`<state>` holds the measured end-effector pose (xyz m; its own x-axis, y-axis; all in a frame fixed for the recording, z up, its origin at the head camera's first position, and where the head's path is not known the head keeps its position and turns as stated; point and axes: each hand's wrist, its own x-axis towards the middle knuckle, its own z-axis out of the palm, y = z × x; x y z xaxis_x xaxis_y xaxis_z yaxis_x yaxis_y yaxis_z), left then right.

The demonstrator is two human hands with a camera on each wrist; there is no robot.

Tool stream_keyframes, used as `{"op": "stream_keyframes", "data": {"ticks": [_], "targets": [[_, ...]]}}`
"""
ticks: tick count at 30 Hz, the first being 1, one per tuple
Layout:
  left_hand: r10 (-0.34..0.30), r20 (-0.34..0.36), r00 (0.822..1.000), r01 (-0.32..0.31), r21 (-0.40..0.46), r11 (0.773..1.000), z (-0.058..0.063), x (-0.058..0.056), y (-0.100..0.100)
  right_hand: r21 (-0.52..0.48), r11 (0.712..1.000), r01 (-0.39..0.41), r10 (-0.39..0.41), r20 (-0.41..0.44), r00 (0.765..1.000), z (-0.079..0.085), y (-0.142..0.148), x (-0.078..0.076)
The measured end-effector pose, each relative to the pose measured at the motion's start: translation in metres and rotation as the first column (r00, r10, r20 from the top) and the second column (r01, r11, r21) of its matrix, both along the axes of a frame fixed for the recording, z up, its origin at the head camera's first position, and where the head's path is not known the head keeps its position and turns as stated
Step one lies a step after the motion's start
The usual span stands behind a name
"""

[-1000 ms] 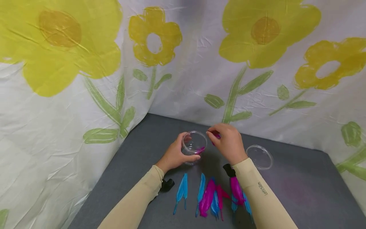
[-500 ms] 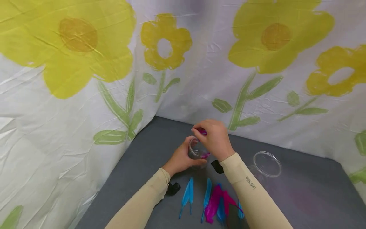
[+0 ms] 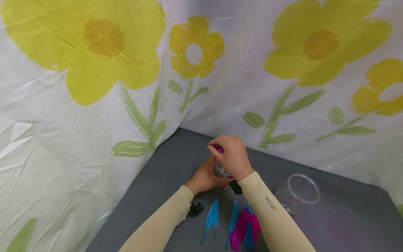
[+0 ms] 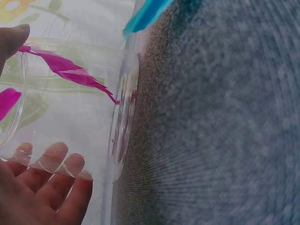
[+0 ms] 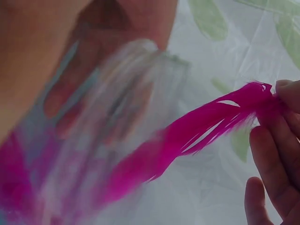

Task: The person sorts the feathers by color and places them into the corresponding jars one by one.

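Note:
My left hand [image 3: 204,178] grips a clear plastic jar [image 3: 223,171] around its side, thumb at the front. Fingers show through the jar's wall in the left wrist view, where a magenta feather [image 4: 70,70] lies inside, reaching from the rim to the base. My right hand [image 3: 234,155] is over the jar's mouth and pinches another magenta feather [image 5: 197,122] by one end between thumb and fingers. The rest of this feather slants toward the jar, which is blurred in the right wrist view. From the head view, the right hand hides most of the mouth.
Nearer on the dark grey table [image 3: 151,210] lie blue feathers [image 3: 212,220] and more magenta feathers [image 3: 240,227], partly behind the right sleeve. Another clear round container [image 3: 303,189] stands to the right. A white cloth with yellow flowers [image 3: 193,54] hangs behind and at the left.
My right hand has moved left from beside the jar to over its mouth, still pinching the magenta feather. The left hand keeps its grip on the jar. The head view has turned left.

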<state>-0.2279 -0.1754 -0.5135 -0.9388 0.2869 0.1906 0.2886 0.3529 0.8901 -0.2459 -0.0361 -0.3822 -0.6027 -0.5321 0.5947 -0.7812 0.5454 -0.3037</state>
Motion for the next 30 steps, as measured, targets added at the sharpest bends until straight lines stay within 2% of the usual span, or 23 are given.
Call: {"op": "stream_keyframes", "data": {"ticks": [5, 9, 11, 16, 19, 25, 30], "targets": [[-0.014, -0.050, 0.999, 0.014, 0.014, 1.000, 0.005, -0.005, 0.006, 0.001, 0.999, 0.040, -0.040, 0.022, 0.999, -0.004, 0.009, -0.002], [-0.024, -0.055, 0.998, 0.025, 0.019, 1.000, 0.005, -0.007, 0.009, 0.000, 0.999, 0.054, -0.054, 0.044, 0.998, -0.010, 0.018, -0.004], [-0.024, -0.044, 0.999, 0.025, 0.024, 0.999, 0.003, -0.006, 0.008, 0.002, 0.998, 0.056, -0.056, 0.069, 0.996, -0.016, 0.021, -0.005], [0.013, 0.035, 0.999, -0.013, 0.018, 1.000, 0.000, 0.003, 0.002, 0.010, 0.997, 0.070, -0.071, 0.143, 0.987, -0.029, 0.024, -0.001], [0.029, 0.070, 0.997, -0.029, 0.005, 1.000, 0.000, 0.006, 0.002, 0.008, 0.996, 0.087, -0.087, 0.158, 0.984, -0.033, 0.029, 0.000], [0.039, 0.080, 0.996, -0.039, 0.000, 0.999, 0.004, 0.005, 0.002, -0.004, 0.997, 0.083, -0.082, 0.136, 0.987, -0.030, 0.037, -0.001], [0.044, 0.081, 0.996, -0.043, -0.011, 0.999, 0.002, 0.006, 0.002, -0.005, 0.995, 0.097, -0.095, 0.174, 0.980, -0.030, 0.041, 0.004]]}}
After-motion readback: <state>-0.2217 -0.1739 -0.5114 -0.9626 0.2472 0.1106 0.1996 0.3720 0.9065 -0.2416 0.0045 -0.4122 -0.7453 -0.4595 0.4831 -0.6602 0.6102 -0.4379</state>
